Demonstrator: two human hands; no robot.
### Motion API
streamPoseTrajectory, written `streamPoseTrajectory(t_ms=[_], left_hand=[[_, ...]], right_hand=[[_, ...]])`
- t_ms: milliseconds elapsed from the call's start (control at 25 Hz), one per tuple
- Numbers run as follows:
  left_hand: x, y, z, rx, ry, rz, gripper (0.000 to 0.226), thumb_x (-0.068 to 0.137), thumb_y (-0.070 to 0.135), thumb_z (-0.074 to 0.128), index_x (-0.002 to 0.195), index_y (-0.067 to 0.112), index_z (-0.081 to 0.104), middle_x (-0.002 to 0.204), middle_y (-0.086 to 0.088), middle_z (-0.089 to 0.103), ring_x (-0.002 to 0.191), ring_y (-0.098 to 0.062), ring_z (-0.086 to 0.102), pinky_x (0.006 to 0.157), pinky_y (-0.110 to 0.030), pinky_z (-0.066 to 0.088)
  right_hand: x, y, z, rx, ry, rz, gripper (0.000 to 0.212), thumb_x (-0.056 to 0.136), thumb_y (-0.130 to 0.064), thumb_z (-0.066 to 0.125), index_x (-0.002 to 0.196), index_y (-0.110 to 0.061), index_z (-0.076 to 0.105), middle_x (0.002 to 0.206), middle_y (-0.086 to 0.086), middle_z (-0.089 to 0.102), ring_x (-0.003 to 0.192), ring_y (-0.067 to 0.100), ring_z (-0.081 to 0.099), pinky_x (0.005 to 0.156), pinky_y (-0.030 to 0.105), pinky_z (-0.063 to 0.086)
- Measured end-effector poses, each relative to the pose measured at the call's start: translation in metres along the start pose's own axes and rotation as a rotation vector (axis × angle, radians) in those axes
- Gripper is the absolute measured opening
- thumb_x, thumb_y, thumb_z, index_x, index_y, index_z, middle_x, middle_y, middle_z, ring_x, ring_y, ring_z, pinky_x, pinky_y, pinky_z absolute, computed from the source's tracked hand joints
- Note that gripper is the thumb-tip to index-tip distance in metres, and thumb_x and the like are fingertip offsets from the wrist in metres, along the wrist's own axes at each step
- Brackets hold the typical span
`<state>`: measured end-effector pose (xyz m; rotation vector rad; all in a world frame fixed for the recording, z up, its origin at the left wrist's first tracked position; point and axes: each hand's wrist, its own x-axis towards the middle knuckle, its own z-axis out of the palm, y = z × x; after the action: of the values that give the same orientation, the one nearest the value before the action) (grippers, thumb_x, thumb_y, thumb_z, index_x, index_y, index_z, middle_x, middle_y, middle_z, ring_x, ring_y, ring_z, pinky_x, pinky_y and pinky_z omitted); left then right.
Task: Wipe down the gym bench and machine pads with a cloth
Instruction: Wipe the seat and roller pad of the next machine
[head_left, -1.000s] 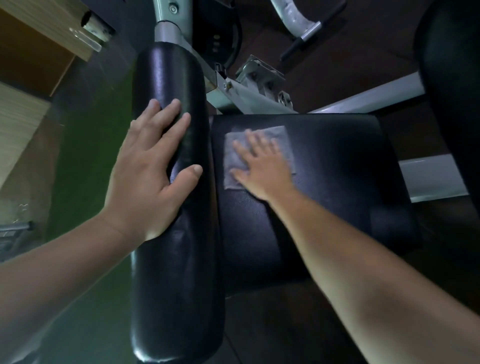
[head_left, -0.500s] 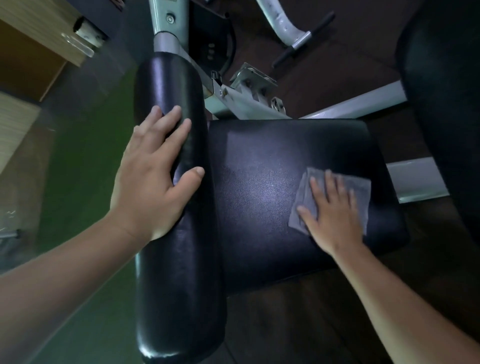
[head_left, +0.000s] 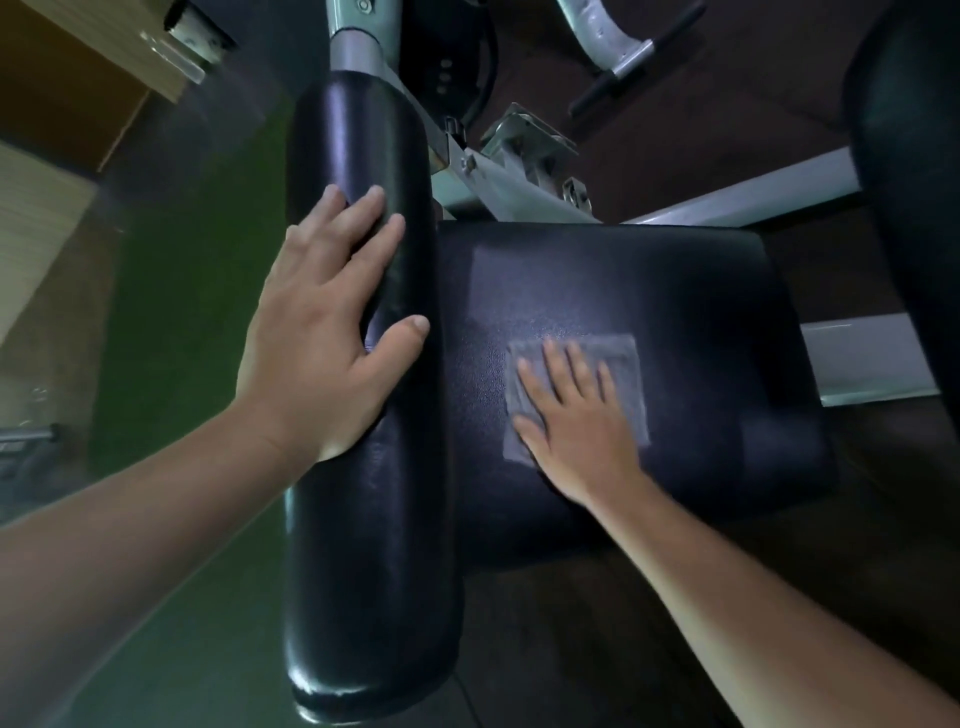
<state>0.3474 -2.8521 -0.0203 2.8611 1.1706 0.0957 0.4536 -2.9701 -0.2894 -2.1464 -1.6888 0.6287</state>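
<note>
The long roller pad runs from near to far, left of centre, and its far end meets a metal post. The seat pad lies just beside it on the right. The left hand rests flat on the roller pad's left flank. The cloth lies on the seat pad, left of its middle, under the flat right hand. A frame bracket stands behind the seat pad, and another pad is at the right edge.

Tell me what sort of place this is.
Most likely a gym: a long black padded roller sits beside a flat black seat pad, with a grey metal machine frame behind them.
</note>
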Motion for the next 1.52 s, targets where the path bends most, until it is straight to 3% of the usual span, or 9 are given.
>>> streamPoseTrajectory(t_ms=[160, 360, 440, 640, 920, 1080, 1160, 1240, 1520], left_hand=[[0.0, -0.001, 0.0, 0.015, 0.005, 0.007, 0.071, 0.094, 0.046, 0.051, 0.157, 0.014, 0.044, 0.167, 0.002, 0.031, 0.159, -0.022, 0.015, 0.127, -0.051, 0.018], [0.0, -0.001, 0.001, 0.008, 0.002, 0.014, 0.07, 0.094, 0.044, 0.053, 0.156, 0.012, 0.044, 0.167, 0.0, 0.033, 0.159, -0.024, 0.016, 0.126, -0.055, 0.02], [0.0, -0.002, 0.0, 0.006, 0.006, 0.013, 0.07, 0.094, 0.044, 0.053, 0.156, 0.012, 0.045, 0.167, -0.001, 0.033, 0.159, -0.024, 0.017, 0.126, -0.054, 0.02], [0.0, -0.002, 0.001, 0.006, 0.004, 0.009, 0.07, 0.094, 0.042, 0.054, 0.156, 0.013, 0.044, 0.167, 0.001, 0.032, 0.159, -0.022, 0.015, 0.126, -0.053, 0.018], [0.001, -0.004, 0.002, 0.01, 0.013, 0.022, 0.07, 0.094, 0.044, 0.053, 0.155, 0.011, 0.046, 0.166, -0.001, 0.034, 0.159, -0.026, 0.017, 0.125, -0.055, 0.02], [0.001, -0.006, 0.002, 0.007, 0.021, 0.022, 0.071, 0.093, 0.047, 0.051, 0.155, 0.011, 0.047, 0.166, -0.001, 0.034, 0.159, -0.025, 0.018, 0.127, -0.054, 0.017], [0.0, -0.004, 0.001, -0.001, 0.013, 0.011, 0.073, 0.092, 0.05, 0.048, 0.155, 0.012, 0.047, 0.167, -0.001, 0.034, 0.159, -0.023, 0.016, 0.13, -0.047, 0.011], [0.002, -0.002, 0.001, 0.002, -0.015, 0.002, 0.076, 0.091, 0.053, 0.043, 0.155, 0.012, 0.046, 0.167, -0.001, 0.033, 0.159, -0.022, 0.015, 0.13, -0.043, 0.007], [0.006, 0.002, -0.023, -0.014, -0.189, 0.008, 0.082, 0.1, 0.064, 0.036, 0.165, 0.016, 0.022, 0.174, 0.003, 0.009, 0.16, -0.018, -0.005, 0.13, -0.04, -0.003]], right_hand=[[0.1, -0.023, -0.019, -0.002, -0.003, 0.026, 0.072, 0.104, -0.065, 0.015, 0.165, -0.031, -0.006, 0.173, 0.006, -0.015, 0.159, 0.028, -0.016, 0.128, 0.054, 0.0], [-0.013, -0.043, 0.012, 0.035, -0.022, -0.192, 0.073, 0.104, -0.065, 0.019, 0.166, -0.029, 0.007, 0.174, 0.006, -0.005, 0.16, 0.027, -0.011, 0.129, 0.054, 0.003], [0.003, -0.045, 0.012, 0.038, -0.032, -0.238, 0.076, 0.101, -0.066, 0.019, 0.166, -0.028, 0.01, 0.175, 0.005, 0.0, 0.161, 0.027, -0.004, 0.128, 0.055, 0.006], [0.1, -0.067, -0.023, 0.048, -0.046, -0.087, 0.094, 0.085, -0.061, -0.004, 0.166, -0.015, 0.007, 0.174, 0.006, -0.001, 0.161, 0.026, -0.003, 0.128, 0.053, 0.003], [-0.017, -0.069, 0.022, 0.142, 0.005, -0.247, 0.067, 0.101, -0.037, 0.041, 0.163, -0.016, 0.027, 0.173, 0.001, 0.016, 0.16, 0.02, 0.009, 0.129, 0.048, 0.013], [-0.011, -0.068, -0.011, 0.365, -0.06, -0.179, 0.058, 0.104, -0.03, 0.036, 0.16, -0.018, 0.036, 0.169, -0.005, 0.029, 0.157, 0.014, 0.023, 0.128, 0.04, 0.021], [-0.015, -0.065, -0.037, 0.524, -0.09, -0.07, 0.046, 0.107, -0.026, 0.04, 0.152, -0.026, 0.047, 0.154, -0.012, 0.05, 0.14, 0.008, 0.046, 0.117, 0.029, 0.036], [-0.023, -0.062, -0.065, 0.65, -0.083, 0.08, 0.039, 0.106, -0.026, 0.043, 0.144, -0.032, 0.054, 0.132, -0.011, 0.065, 0.116, 0.011, 0.061, 0.101, 0.032, 0.049], [-0.047, -0.075, -0.192, 0.738, 0.153, 0.257, 0.037, 0.107, -0.031, 0.048, 0.135, -0.051, 0.06, 0.099, -0.013, 0.076, 0.088, 0.006, 0.07, 0.078, 0.026, 0.052]])
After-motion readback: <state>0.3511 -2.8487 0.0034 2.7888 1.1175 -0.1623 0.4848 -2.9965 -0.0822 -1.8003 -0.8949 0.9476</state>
